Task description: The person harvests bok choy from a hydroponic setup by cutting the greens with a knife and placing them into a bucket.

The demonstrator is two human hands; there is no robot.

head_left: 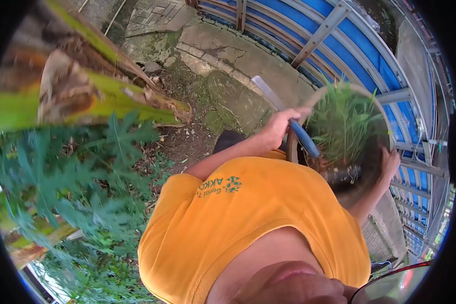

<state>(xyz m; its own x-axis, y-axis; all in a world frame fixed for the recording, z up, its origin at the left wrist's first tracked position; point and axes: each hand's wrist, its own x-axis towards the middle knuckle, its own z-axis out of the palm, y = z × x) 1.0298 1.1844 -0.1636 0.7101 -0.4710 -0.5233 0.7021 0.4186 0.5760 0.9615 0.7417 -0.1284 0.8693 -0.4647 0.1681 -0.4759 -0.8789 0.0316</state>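
A round planter pot (383,109) with long green grassy plants (339,119) in dark soil is held up close in front of my orange shirt. My left hand (278,128) is closed around a blue-handled tool (304,137) with a narrow, flat metal blade, its fingers right at the pot's rim. The blade points away up to the left, and the handle end reaches over the pot's opening. On the opposite side, my right hand (389,163) grips the pot's outer edge, its fingers partly hidden by the pot wall.
Thick banana-like stems (121,96) and leafy green plants (76,172) crowd the left side. Cracked, mossy paving (238,99) runs ahead beside bare soil (190,144). A blue sheet fence with metal bars (319,38) curves along the front and right.
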